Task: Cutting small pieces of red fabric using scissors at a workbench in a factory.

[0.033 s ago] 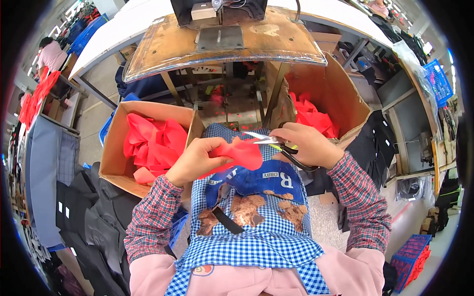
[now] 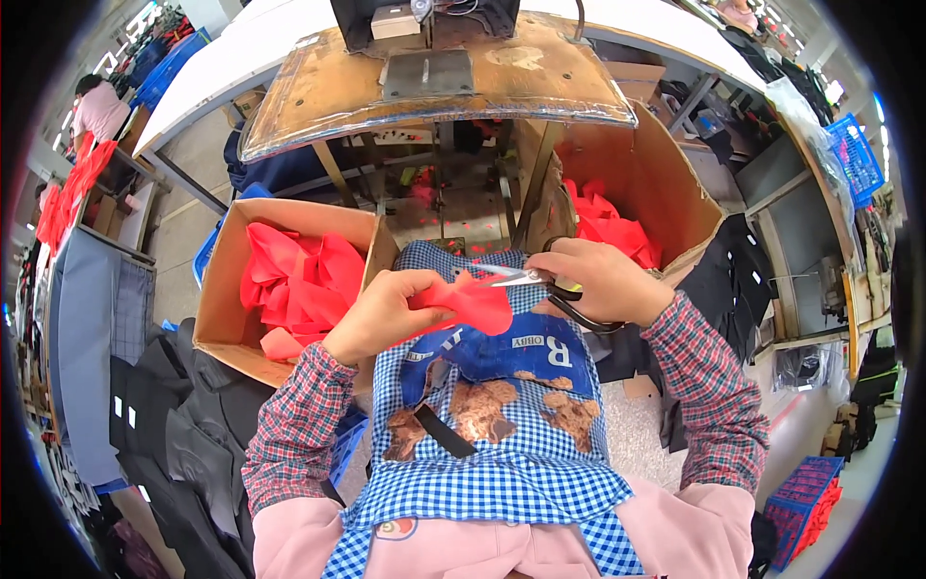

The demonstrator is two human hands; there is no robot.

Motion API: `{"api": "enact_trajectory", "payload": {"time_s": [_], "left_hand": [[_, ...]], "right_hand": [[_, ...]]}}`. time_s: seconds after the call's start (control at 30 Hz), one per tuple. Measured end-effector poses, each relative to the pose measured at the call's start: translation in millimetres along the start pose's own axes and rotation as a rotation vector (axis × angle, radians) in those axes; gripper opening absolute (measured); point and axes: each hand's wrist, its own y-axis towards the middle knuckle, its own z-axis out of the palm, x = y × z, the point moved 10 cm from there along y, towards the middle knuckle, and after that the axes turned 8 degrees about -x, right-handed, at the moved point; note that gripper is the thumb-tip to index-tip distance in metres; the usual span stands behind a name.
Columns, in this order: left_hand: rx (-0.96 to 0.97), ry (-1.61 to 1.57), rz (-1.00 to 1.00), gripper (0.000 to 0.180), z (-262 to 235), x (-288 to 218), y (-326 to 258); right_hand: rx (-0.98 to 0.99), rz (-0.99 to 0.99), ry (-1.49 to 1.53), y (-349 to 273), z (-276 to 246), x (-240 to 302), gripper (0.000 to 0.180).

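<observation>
My left hand (image 2: 384, 314) pinches a piece of red fabric (image 2: 479, 307) over my lap, its free end hanging to the right of my fingers. With my right hand (image 2: 610, 280) I grip a pair of scissors (image 2: 519, 278) with dark handles. The blades point left, lie nearly together and reach the fabric's upper edge. Under both hands spreads my blue-and-white checked apron (image 2: 511, 487), printed with brown teddy bears. Part of the scissor handles is hidden behind my right fingers.
A cardboard box (image 2: 217, 314) of red pieces (image 2: 304, 289) stands at left, another box (image 2: 675, 159) with red pieces (image 2: 612, 232) at right. Ahead is a worn wooden machine table (image 2: 540, 82). Dark fabric (image 2: 207, 444) lies at left. A person (image 2: 99, 106) is far left.
The scissor blades have come closer together at the fabric's edge. My left hand and the red fabric have hardly moved.
</observation>
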Motion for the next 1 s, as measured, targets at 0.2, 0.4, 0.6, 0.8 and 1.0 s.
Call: {"api": "enact_trajectory", "payload": {"time_s": [0.2, 0.4, 0.6, 0.8, 1.0], "left_hand": [[0.036, 0.17, 0.079, 0.019, 10, -9, 0], [-0.015, 0.289, 0.218, 0.021, 12, -16, -2], [-0.077, 0.201, 0.078, 0.023, 4, -10, -4], [-0.068, 0.298, 0.077, 0.023, 4, 1, -6], [-0.082, 0.345, 0.096, 0.023, 6, 2, -3]], "right_hand": [[0.205, -0.129, -0.087, 5, 5, 12, 0.046], [0.304, -0.145, -0.059, 3, 16, 17, 0.044], [0.392, -0.033, -0.004, -4, 25, 4, 0.051], [0.415, -0.08, -0.012, -9, 28, 6, 0.05], [0.425, -0.083, 0.018, -5, 20, 10, 0.038]]}}
